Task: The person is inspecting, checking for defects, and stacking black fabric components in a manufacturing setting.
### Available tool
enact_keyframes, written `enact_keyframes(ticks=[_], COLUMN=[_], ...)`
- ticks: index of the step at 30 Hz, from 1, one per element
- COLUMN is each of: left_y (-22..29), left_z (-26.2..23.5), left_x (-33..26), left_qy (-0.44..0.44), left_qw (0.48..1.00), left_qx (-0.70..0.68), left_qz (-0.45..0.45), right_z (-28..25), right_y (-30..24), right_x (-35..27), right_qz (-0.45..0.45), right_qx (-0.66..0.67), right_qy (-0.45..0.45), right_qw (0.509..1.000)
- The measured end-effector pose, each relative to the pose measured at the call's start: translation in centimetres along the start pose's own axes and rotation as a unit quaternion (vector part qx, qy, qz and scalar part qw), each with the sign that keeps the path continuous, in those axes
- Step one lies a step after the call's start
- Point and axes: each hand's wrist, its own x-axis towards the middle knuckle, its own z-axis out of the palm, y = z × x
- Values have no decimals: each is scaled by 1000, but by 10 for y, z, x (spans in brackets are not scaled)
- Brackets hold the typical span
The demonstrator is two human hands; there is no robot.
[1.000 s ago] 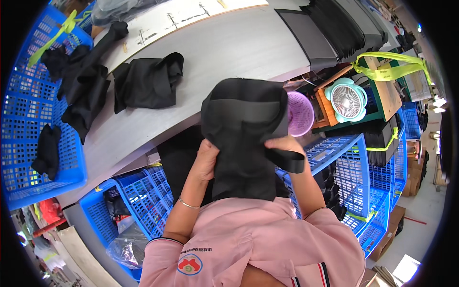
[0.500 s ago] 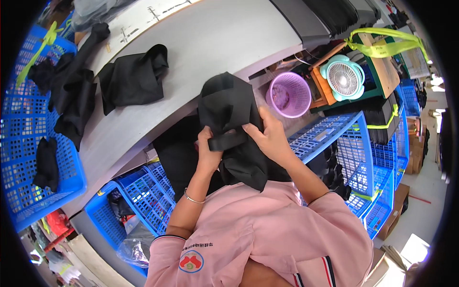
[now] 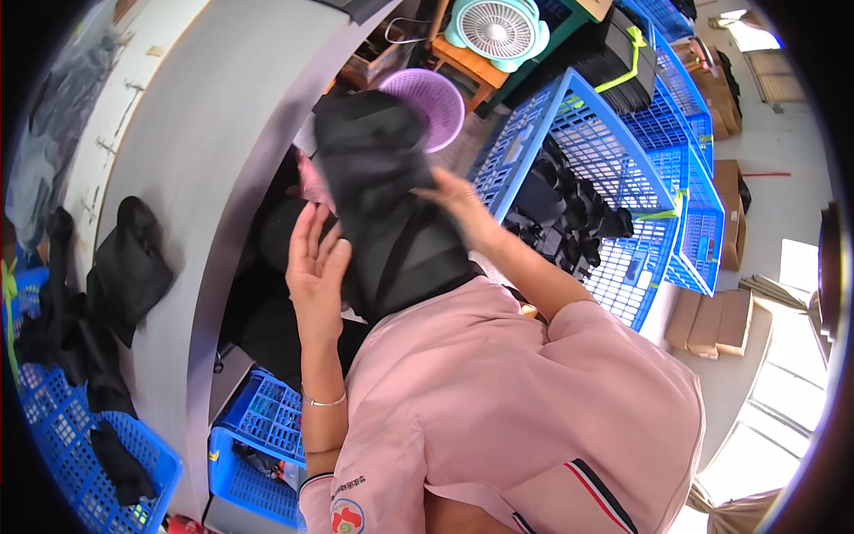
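A long black cloth piece point(image 3: 382, 187) stretches from my lap toward the gap between table and purple basket, its upper end smeared by motion. My left hand point(image 3: 316, 262) is beside its left edge, fingers stretched and apart, holding nothing. On the opposite edge my right hand point(image 3: 458, 205) grips the cloth, with part of the fingers hidden or blurred. More black fabric point(image 3: 276, 329) hangs below the table edge by my left forearm.
A grey table point(image 3: 191, 125) bears another black cloth piece point(image 3: 133, 258). Behind stands a purple basket point(image 3: 436, 102), with a teal fan point(image 3: 496, 34) nearby. Blue crates stand at right, one crate point(image 3: 614, 133) holding black pieces; another blue crate point(image 3: 151, 445) is at lower left.
My view has turned to the right. The black cloth has been spread out longer over my lap. My left hand has let go of it and its fingers have straightened.
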Motion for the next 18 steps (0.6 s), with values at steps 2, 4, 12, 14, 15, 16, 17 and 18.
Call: enact_keyframes(ticks=[2, 4, 12, 14, 15, 16, 17, 18], left_y=[22, 55, 151, 180, 196, 210, 219, 220], left_z=[21, 35, 114, 137, 148, 158, 166, 171], left_x=[-5, -21, -86, -96, -101, -106, -110, -113], left_qy=[-77, -176, -340, -309, -272, -230, -184, -160], left_qw=[994, 980, 902, 935, 959, 970, 969, 963], left_qx=[70, 70, -167, -100, -13, 73, 158, 202], left_qz=[36, 62, 207, 142, 80, 17, -47, -81], right_z=[-65, -138, -345, -362, -368, -373, -376, -379], right_y=[2, 8, 29, 42, 51, 60, 72, 83], right_x=[-10, -39, -155, -166, -168, -170, -171, -173], right_qz=[106, 2, -42, -38, -12, 14, 10, 44], right_qx=[180, 90, -20, -40, -57, -69, -37, -63], right_qy=[170, 293, 559, 565, 583, 597, 603, 612], right_qw=[963, 952, 828, 823, 811, 799, 797, 787])
